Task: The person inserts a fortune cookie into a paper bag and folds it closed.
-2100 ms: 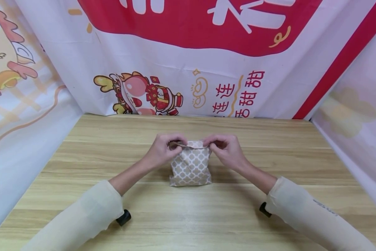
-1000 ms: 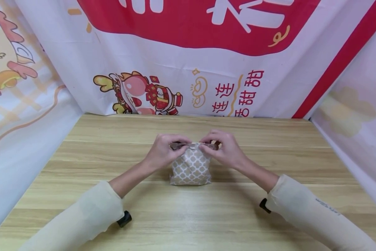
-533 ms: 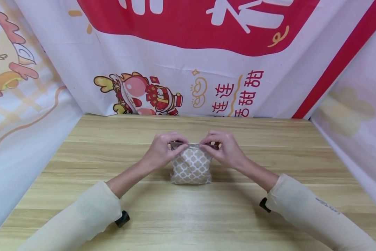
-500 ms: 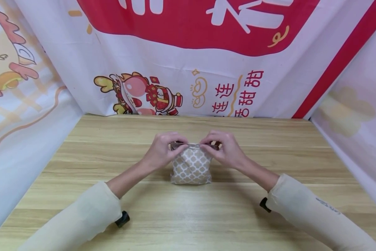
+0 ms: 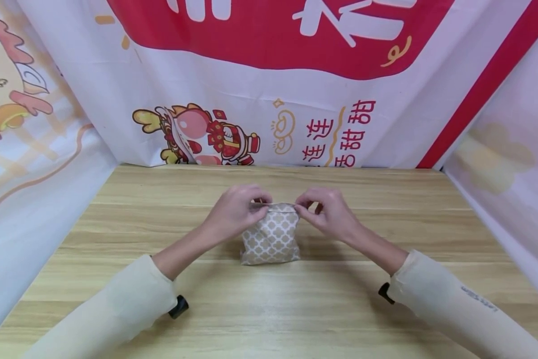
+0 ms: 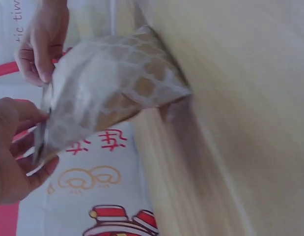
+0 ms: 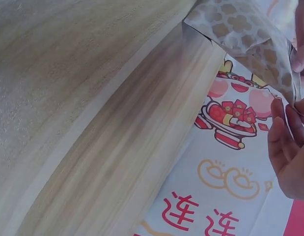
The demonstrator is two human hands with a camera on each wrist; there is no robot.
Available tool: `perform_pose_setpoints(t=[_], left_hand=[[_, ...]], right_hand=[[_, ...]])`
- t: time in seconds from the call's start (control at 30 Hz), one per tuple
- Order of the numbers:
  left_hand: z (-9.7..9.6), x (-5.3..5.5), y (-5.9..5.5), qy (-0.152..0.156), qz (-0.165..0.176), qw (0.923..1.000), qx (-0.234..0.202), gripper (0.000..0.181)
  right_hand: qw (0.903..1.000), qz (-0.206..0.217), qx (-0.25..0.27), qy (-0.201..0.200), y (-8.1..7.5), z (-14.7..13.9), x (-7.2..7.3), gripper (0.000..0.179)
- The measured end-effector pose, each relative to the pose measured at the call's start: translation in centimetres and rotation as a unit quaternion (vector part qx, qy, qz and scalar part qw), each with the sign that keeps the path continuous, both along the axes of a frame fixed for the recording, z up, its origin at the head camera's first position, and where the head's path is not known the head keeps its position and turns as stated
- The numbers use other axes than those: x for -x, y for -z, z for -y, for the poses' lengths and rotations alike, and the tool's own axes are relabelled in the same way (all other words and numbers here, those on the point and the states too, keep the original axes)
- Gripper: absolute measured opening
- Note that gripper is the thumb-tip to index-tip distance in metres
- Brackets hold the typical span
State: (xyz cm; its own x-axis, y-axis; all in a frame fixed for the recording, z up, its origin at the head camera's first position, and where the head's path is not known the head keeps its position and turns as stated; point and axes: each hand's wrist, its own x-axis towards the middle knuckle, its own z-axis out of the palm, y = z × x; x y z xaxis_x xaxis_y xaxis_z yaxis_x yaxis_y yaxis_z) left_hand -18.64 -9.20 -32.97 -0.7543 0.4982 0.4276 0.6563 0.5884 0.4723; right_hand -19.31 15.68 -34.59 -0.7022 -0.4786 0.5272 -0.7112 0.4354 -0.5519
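Note:
A small paper bag (image 5: 270, 239) with a tan and white lattice pattern stands on the wooden table in the head view, its top edge folded over. My left hand (image 5: 237, 209) pinches the folded top at its left end between thumb and fingers. At the right end, my right hand (image 5: 329, 212) pinches the same fold. In the left wrist view the bag (image 6: 112, 78) looks puffed out, with its bottom towards the table. The right wrist view shows part of the bag (image 7: 240, 29) and my right hand (image 7: 289, 152) at its top. What the bag holds is hidden.
The wooden table (image 5: 269, 309) reaches back to a printed white and red cloth (image 5: 260, 85). More cloth hangs at the left (image 5: 49, 164) and right sides. Black camera mounts (image 5: 178, 306) sit under both sleeves.
The strip along the bag's top now shows as a flat fold between my hands. My right hand has shifted slightly right, and the bag's base has turned a little.

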Motion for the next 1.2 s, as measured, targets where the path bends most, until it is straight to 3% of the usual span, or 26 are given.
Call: perform_pose_setpoints(t=[0.13, 0.23, 0.4, 0.63, 0.73, 0.97, 1.2], left_hand=[[-1.7, -0.2, -1.0, -0.009, 0.005, 0.9977, 0.068, 0.013], [-2.9, -0.2, -1.0, -0.004, 0.013, 0.9963, 0.085, 0.014], [-3.7, 0.3, -0.5, 0.014, 0.010, 0.9965, 0.082, 0.014], [-2.8, 1.0, 0.1, 0.047, -0.051, 0.9924, 0.101, 0.009], [-2.3, 1.4, 0.3, 0.052, -0.061, 0.9919, 0.098, 0.007], [-1.7, 1.7, 0.5, 0.066, -0.054, 0.9937, 0.073, 0.007], [-1.2, 1.9, 0.7, 0.068, -0.011, 0.9965, 0.048, 0.007]], right_hand=[[0.9995, -0.025, 0.010, -0.014, 0.3, 0.0, 0.0, 0.010], [0.9988, -0.035, 0.022, -0.027, 0.4, 0.0, 0.1, 0.011], [0.9974, -0.050, 0.036, -0.038, 0.7, -0.1, 0.2, 0.013], [0.9952, -0.059, 0.060, -0.050, 0.8, -0.2, 0.5, 0.015], [0.9947, -0.054, 0.071, -0.050, 1.0, -0.5, 0.5, 0.016], [0.9947, -0.043, 0.079, -0.049, 1.2, -0.8, 0.6, 0.015], [0.9948, -0.025, 0.087, -0.048, 1.6, -1.3, 0.5, 0.016]])
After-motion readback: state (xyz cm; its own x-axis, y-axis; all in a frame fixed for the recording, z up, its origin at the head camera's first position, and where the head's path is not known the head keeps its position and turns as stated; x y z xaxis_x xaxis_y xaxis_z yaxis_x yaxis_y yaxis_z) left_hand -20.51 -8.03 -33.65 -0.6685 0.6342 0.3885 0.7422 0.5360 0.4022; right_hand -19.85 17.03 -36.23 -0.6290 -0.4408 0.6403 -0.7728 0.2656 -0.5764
